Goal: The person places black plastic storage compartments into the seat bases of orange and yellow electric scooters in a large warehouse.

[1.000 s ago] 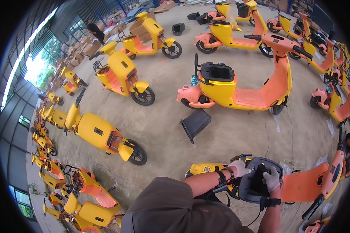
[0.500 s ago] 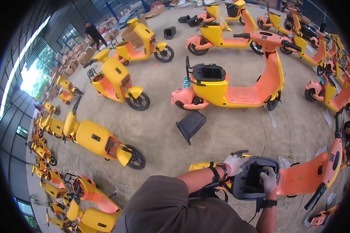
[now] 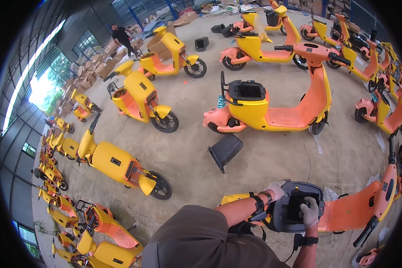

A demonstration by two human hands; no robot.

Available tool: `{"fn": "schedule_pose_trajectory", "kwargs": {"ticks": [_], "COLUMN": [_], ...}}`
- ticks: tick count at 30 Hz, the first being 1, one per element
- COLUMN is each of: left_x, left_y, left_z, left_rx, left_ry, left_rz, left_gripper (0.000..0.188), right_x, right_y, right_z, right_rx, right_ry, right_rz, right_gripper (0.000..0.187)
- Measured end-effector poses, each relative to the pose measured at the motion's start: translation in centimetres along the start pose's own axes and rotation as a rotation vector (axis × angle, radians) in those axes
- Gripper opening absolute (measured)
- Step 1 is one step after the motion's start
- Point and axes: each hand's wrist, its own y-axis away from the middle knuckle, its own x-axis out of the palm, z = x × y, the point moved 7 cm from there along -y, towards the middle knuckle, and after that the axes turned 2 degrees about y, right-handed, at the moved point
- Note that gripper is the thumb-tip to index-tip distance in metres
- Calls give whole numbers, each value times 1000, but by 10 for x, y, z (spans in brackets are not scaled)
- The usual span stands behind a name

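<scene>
A scooter with an orange footboard (image 3: pixel 350 209) stands close in front of me at the lower right. In its seat position sits a black plastic tub (image 3: pixel 279 221) with a dark hollow in the middle. My left hand (image 3: pixel 277 190), in a pale glove, grips the tub's far left rim, its fingertips partly hidden. My right hand (image 3: pixel 309 213), also gloved, is over the right side of the hollow with fingers curled. Whatever it may hold there is too small to make out.
A black bin-like box (image 3: pixel 226 152) lies tipped on the concrete floor. Beyond it stands a yellow-and-orange scooter (image 3: pixel 250 109), with another yellow scooter (image 3: pixel 111 158) to the left. More scooters line both sides. A person (image 3: pixel 123 40) is near piled cardboard boxes (image 3: pixel 105 67).
My view has shifted slightly, so the scene sits lower and further right. My left hand has drawn back onto the tub's rim. The right hand stays over the hollow, its fingers changing position.
</scene>
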Motion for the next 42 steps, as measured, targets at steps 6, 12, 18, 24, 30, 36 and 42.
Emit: {"fn": "schedule_pose_trajectory", "kwargs": {"ticks": [6, 12, 18, 24, 30, 36, 42], "left_x": [15, 61, 76, 80, 78, 69, 2], "left_y": [31, 51, 39, 38, 38, 50, 70], "left_z": [-36, 18, 25, 36, 36, 24, 32], "left_rx": [545, 470, 471, 515, 538, 525, 739], "left_ry": [-745, -1309, -1332, -1391, -1383, -1329, -584], "left_rz": [-271, 464, 486, 493, 448, 522, 95], "left_gripper": [26, 38, 39, 34, 33, 35, 51], "right_x": [19, 17, -31, -31, -28, -39, -65], "right_y": [-25, -21, -22, -8, -5, -9, -16], "right_z": [-14, -9, -35, -45, -51, -69, -154], "right_rx": [-6, 15, 41, 38, 55, 65, 133], "right_ry": [101, 92, -100, -143, -195, -202, -442], "right_rz": [94, 54, -104, -108, -117, -143, -270], "right_gripper": [28, 28, 19, 21, 23, 26, 21]}}
